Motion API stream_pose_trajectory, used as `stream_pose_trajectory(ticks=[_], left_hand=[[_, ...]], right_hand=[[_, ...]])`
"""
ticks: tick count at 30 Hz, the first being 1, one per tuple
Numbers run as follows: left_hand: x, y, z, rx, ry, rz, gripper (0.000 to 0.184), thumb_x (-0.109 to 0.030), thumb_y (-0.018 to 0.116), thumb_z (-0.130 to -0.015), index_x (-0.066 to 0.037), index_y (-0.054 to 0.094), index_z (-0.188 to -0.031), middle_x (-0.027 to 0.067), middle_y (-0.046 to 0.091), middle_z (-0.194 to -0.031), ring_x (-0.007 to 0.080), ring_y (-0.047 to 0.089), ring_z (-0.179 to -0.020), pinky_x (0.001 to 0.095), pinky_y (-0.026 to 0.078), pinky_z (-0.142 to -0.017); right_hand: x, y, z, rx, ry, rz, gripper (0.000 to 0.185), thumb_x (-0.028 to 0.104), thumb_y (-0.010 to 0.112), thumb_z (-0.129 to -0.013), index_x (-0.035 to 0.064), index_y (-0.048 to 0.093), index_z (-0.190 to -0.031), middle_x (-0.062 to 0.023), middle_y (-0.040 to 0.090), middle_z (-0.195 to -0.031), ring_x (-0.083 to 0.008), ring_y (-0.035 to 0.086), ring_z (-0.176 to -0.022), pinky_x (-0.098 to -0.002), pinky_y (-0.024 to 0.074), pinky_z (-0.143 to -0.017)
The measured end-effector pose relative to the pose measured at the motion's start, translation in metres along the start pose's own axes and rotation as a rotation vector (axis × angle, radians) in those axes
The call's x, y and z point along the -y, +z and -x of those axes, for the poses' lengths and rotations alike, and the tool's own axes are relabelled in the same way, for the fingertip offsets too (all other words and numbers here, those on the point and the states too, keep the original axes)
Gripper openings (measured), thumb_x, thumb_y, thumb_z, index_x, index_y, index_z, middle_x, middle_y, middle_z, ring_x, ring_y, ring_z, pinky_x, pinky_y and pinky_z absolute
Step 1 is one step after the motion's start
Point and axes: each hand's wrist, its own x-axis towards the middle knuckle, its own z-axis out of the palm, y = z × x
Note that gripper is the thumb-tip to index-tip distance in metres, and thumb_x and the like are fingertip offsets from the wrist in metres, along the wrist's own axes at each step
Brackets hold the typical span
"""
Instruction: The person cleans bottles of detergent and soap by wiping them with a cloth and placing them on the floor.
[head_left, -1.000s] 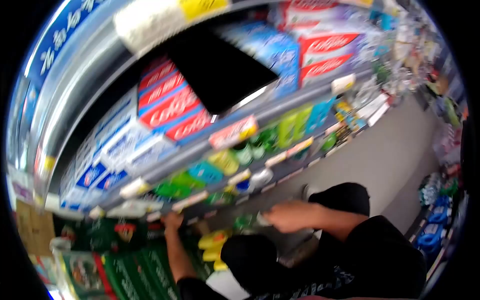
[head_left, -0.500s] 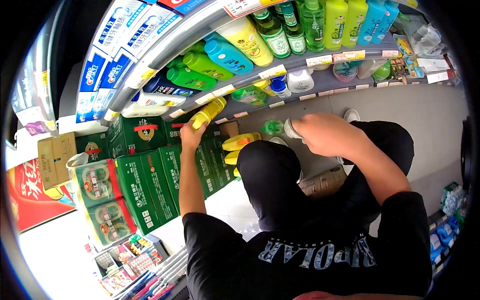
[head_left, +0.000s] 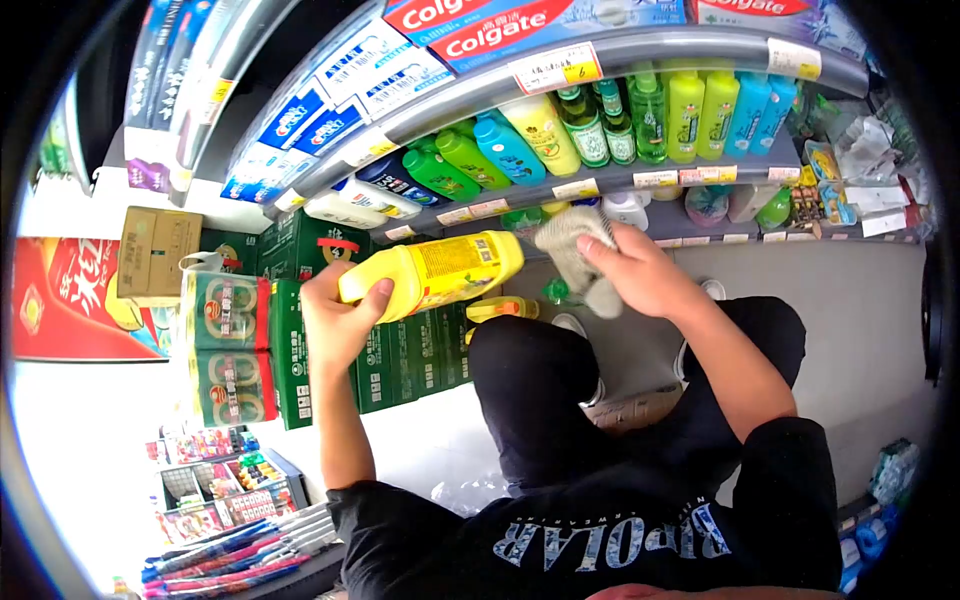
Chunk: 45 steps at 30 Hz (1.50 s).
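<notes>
My left hand (head_left: 338,312) grips a yellow plastic bottle (head_left: 440,272) round one end and holds it lying sideways in the air. Printed label text faces up on it. In my right hand (head_left: 648,272) is a crumpled grey cloth (head_left: 578,245), pinched between thumb and fingers and hanging down. The cloth is close to the bottle's far end; whether they touch I cannot tell. Below the held bottle, more yellow bottles (head_left: 502,308) lie low beside my knee. A small green bottle (head_left: 556,290) is near my shoe, partly hidden by the cloth.
Shampoo and body-wash bottles (head_left: 505,150) line the shelf ahead, with toothpaste boxes (head_left: 500,38) above. Green beer cartons (head_left: 395,345) and shrink-wrapped can packs (head_left: 232,345) stand to the left. A brown carton (head_left: 158,252) rests behind them. My knees are bent over the tiled floor.
My left hand has brought the yellow bottle from the shelf edge nearer to me and turned it sideways. My right hand has raised the cloth towards it. The view has shifted.
</notes>
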Motion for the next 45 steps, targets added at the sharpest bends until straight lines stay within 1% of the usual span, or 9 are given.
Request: stream_pose_trajectory(ticks=[5, 9, 14, 17, 22, 25, 31, 36, 45], left_hand=[[-0.044, -0.003, -0.023, 0.188, 0.229, 0.251, 0.037, -0.031, 0.080, -0.081, 0.004, 0.067, -0.087, 0.0038, 0.064, -0.076, 0.0088, 0.057, -0.068, 0.0254, 0.046, -0.061], [-0.086, 0.038, -0.047, 0.261, 0.179, 0.256, 0.040, -0.033, 0.080, -0.083, 0.004, 0.068, -0.091, 0.0036, 0.066, -0.078, 0.0100, 0.060, -0.070, 0.0282, 0.050, -0.062], [-0.124, 0.090, -0.064, 0.257, 0.228, 0.152, 0.041, -0.035, 0.081, -0.084, 0.005, 0.070, -0.089, 0.0136, 0.069, -0.073, 0.0207, 0.068, -0.067, 0.0337, 0.054, -0.066], [-0.130, 0.092, -0.078, 0.269, 0.371, 0.080, 0.034, -0.027, 0.078, -0.088, 0.004, 0.067, -0.095, 0.0052, 0.067, -0.076, 0.0101, 0.062, -0.070, 0.0279, 0.052, -0.065], [-0.110, 0.071, -0.094, -0.192, 0.785, 0.063, 0.042, -0.012, 0.073, -0.086, 0.001, 0.060, -0.124, 0.0192, 0.060, -0.128, 0.0247, 0.057, -0.119, 0.0370, 0.041, -0.106], [-0.041, 0.102, -0.067, -0.563, 0.388, 0.768, 0.070, -0.022, 0.082, -0.080, 0.000, 0.049, -0.137, 0.0138, 0.060, -0.127, 0.0252, 0.057, -0.121, 0.0385, 0.045, -0.104], [0.039, 0.224, 0.005, 0.170, -0.158, 1.516, 0.092, -0.033, 0.088, -0.077, 0.000, 0.037, -0.146, 0.0157, 0.055, -0.139, 0.0254, 0.056, -0.127, 0.0411, 0.048, -0.104], [0.039, 0.222, 0.005, 0.171, -0.126, 1.549, 0.085, -0.024, 0.086, -0.076, 0.003, 0.041, -0.143, 0.0163, 0.060, -0.133, 0.0261, 0.061, -0.120, 0.0401, 0.048, -0.104], [0.027, 0.203, 0.010, 0.271, 0.068, 1.511, 0.087, -0.018, 0.086, -0.070, 0.006, 0.041, -0.141, 0.0154, 0.061, -0.129, 0.0244, 0.063, -0.115, 0.0373, 0.049, -0.101]], right_hand=[[-0.009, -0.008, 0.001, 0.173, -0.104, -0.475, 0.059, 0.040, 0.052, -0.104, -0.0017, 0.045, -0.145, -0.0087, 0.059, -0.134, -0.0155, 0.054, -0.121, -0.0321, 0.0426, -0.104], [0.027, -0.019, 0.020, 0.178, -0.413, 0.101, 0.094, 0.029, 0.091, -0.071, -0.0004, 0.043, -0.145, -0.0146, 0.060, -0.136, -0.0243, 0.057, -0.126, -0.0381, 0.0434, -0.107], [0.041, -0.028, 0.021, -0.043, -0.188, 0.366, 0.086, 0.021, 0.093, -0.063, -0.0001, 0.051, -0.136, -0.0165, 0.065, -0.126, -0.0243, 0.063, -0.119, -0.0371, 0.0472, -0.102], [0.028, -0.035, 0.018, -0.102, -0.171, 0.291, 0.082, 0.013, 0.091, -0.065, -0.0006, 0.051, -0.135, -0.0127, 0.066, -0.124, -0.0211, 0.063, -0.116, -0.0365, 0.0482, -0.100], [0.018, -0.031, 0.017, -0.138, -0.126, -0.097, 0.082, 0.006, 0.089, -0.067, -0.0020, 0.049, -0.137, -0.0089, 0.063, -0.127, -0.0189, 0.061, -0.115, -0.0364, 0.0483, -0.101], [0.009, -0.026, 0.016, -0.104, -0.080, -0.263, 0.082, 0.003, 0.088, -0.067, -0.0019, 0.048, -0.138, -0.0089, 0.063, -0.127, -0.0177, 0.061, -0.115, -0.0355, 0.0479, -0.101], [0.001, -0.007, 0.015, -0.166, -0.077, -0.294, 0.082, -0.001, 0.086, -0.069, -0.0017, 0.046, -0.140, -0.0090, 0.062, -0.129, -0.0178, 0.059, -0.117, -0.0364, 0.0477, -0.102], [0.009, -0.003, 0.017, -0.082, -0.148, 0.030, 0.084, 0.005, 0.082, -0.078, -0.0014, 0.035, -0.147, -0.0114, 0.051, -0.141, -0.0198, 0.049, -0.129, -0.0370, 0.0397, -0.109], [0.030, -0.008, 0.023, -0.078, -0.270, -0.305, 0.093, 0.012, 0.088, -0.072, -0.0049, 0.036, -0.147, -0.0123, 0.052, -0.141, -0.0202, 0.049, -0.128, -0.0372, 0.0368, -0.112]])
